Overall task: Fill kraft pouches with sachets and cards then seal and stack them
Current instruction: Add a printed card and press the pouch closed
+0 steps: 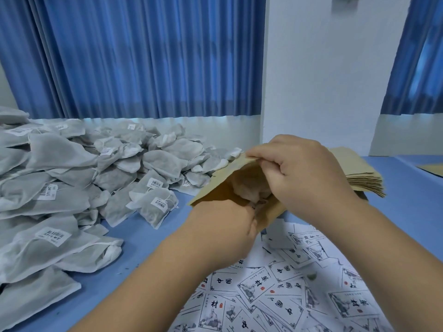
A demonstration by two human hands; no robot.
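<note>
While the kraft pouch (223,188) is held up between the two hands, its mouth stands open toward the wearer, and a pale crumpled filling (247,188) is visible inside it. The right hand (304,173) pinches the far lip of the mouth between thumb and curled fingers, lifting it. The left hand (225,221) is at the near lip with its fingers reaching into the opening. The fingers are hidden there, so whether they grip the lip, the filling or nothing cannot be determined. Just beyond the right hand lies a stack of flat kraft pouches (359,176), partly covered by that hand. To the outside of the left hand, a large heap of loose sachets (72,178) with small barcode labels spreads across the blue table (143,238). Beneath both wrists and toward the wearer, printed cards (287,288) lie scattered and overlapping. Beyond the hands hang blue curtains (143,56), with a white wall (323,68) behind the right hand.
</note>
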